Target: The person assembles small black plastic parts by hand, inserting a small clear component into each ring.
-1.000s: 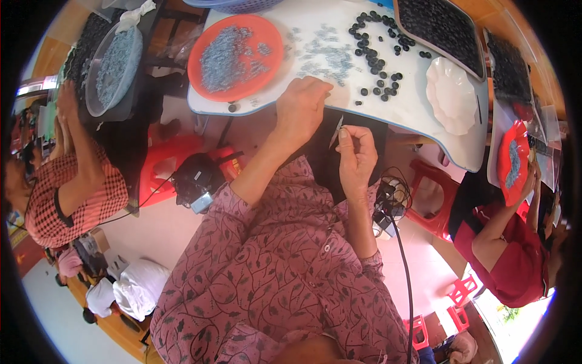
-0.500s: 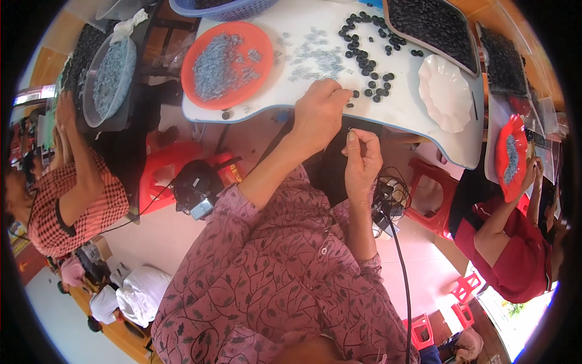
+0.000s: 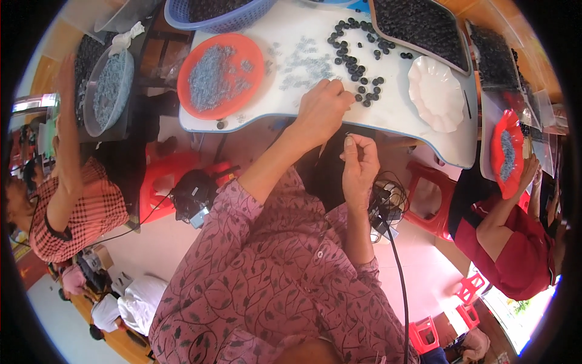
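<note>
My left hand (image 3: 322,112) is over the near edge of the white table, its fingers curled together and pointing down beside the black round pieces (image 3: 347,60). What its fingertips hold, if anything, is hidden. Just off the table edge, my right hand (image 3: 361,162) is closed in a pinch of thumb and forefinger. Something tiny seems to show at the tips, too small to name. Small clear-grey pieces (image 3: 306,64) lie scattered on the tabletop beyond my left hand. More of them fill part of an orange-red plate (image 3: 254,76) to the left.
A blue basket (image 3: 230,23) and a tray of black pieces (image 3: 418,27) stand at the back. An empty white scalloped dish (image 3: 435,94) sits right on the table (image 3: 388,124). Co-workers sit at left (image 3: 91,200) and right (image 3: 509,249). Red stools (image 3: 427,194) and a cable (image 3: 397,273) are nearby.
The view has shifted slightly. My left hand has moved a little right across the table and covers loose black pieces seen near its fingertips before. My right hand keeps its pinch. The left co-worker's arm has risen.
</note>
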`<move>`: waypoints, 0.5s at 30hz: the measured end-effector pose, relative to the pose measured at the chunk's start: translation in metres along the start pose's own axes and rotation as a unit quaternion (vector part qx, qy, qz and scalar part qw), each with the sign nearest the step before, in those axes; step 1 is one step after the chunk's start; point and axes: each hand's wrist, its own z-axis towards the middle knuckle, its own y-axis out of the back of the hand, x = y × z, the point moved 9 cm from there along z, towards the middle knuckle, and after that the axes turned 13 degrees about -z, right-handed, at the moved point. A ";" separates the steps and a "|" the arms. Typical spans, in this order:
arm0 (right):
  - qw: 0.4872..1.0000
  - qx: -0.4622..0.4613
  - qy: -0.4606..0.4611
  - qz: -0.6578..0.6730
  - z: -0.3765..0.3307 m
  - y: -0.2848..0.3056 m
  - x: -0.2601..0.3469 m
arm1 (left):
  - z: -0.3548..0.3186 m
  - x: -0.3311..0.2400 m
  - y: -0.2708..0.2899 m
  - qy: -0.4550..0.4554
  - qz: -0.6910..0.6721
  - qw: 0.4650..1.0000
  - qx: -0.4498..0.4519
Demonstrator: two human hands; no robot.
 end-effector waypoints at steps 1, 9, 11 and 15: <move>1.000 -0.001 0.002 0.001 0.000 0.000 0.001 | -0.001 0.000 0.002 -0.008 -0.019 1.000 -0.022; 1.000 -0.008 0.011 0.004 0.001 0.002 0.001 | -0.025 0.026 0.007 0.138 -0.476 0.863 -0.096; 1.000 -0.008 0.016 0.001 0.002 0.002 0.001 | -0.036 0.030 -0.007 0.186 -0.651 0.733 -0.054; 1.000 -0.007 0.022 -0.009 0.002 -0.001 0.004 | -0.053 0.031 -0.010 0.222 -0.733 0.639 -0.068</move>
